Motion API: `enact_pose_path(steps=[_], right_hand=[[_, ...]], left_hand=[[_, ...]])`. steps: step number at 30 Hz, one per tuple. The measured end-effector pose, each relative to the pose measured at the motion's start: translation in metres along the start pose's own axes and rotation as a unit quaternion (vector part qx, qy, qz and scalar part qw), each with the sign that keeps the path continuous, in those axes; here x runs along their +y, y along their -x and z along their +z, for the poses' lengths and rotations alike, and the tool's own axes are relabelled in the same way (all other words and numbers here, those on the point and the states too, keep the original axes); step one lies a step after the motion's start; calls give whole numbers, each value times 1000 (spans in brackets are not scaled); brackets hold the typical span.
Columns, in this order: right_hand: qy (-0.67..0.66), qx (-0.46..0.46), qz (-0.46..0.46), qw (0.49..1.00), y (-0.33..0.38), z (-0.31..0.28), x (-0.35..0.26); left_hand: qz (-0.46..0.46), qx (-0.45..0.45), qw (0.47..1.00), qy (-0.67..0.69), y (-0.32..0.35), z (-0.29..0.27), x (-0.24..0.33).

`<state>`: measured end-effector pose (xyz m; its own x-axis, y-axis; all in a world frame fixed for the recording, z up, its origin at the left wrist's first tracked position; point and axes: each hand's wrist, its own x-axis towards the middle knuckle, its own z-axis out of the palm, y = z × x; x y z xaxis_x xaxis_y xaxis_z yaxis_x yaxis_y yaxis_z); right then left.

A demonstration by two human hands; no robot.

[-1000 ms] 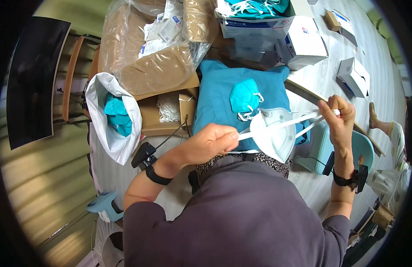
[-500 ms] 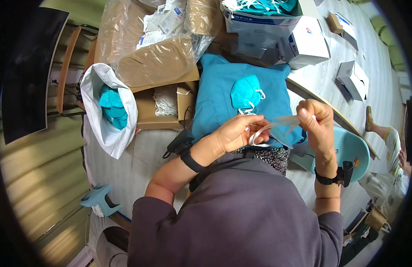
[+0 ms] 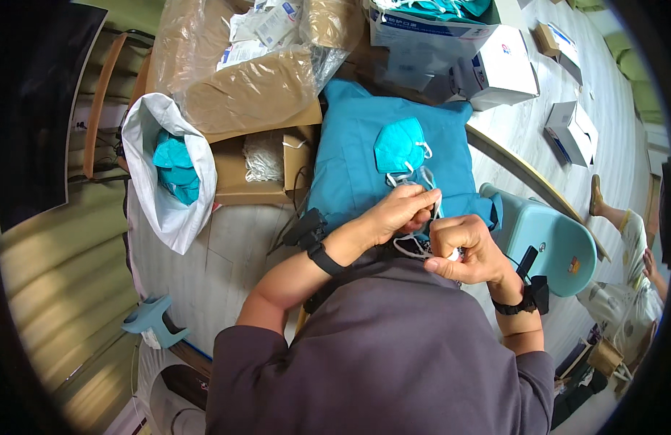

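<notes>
My left hand (image 3: 400, 212) and my right hand (image 3: 462, 250) are closed close together over my lap, both gripping a white face mask (image 3: 416, 246) and its elastic loops. Most of the mask is hidden by my fingers. Just beyond my hands a teal folded mask (image 3: 398, 145) lies on a teal cushion (image 3: 357, 174). Black bands with small devices sit on both wrists.
A white bag (image 3: 158, 210) holding teal masks stands at the left beside an open cardboard box (image 3: 237, 192). Clear plastic bags of packets (image 3: 248, 65), white cartons (image 3: 498, 65) and a teal stool (image 3: 556, 243) surround me. Another person's legs (image 3: 625, 217) show at the right.
My hands have come together from spread apart. The white mask, held stretched open by its straps a second ago, is now bunched between my fingers near my lap.
</notes>
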<state>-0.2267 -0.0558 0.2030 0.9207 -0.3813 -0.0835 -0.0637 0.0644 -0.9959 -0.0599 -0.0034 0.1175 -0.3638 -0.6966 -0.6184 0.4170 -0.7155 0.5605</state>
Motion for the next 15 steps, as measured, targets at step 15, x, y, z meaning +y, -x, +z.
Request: enact_pose_path(steps=[15], right_hand=[[-64,95,65,991,42,-18,10]], left_hand=[[11,17,999,-37,-12,7,-12]])
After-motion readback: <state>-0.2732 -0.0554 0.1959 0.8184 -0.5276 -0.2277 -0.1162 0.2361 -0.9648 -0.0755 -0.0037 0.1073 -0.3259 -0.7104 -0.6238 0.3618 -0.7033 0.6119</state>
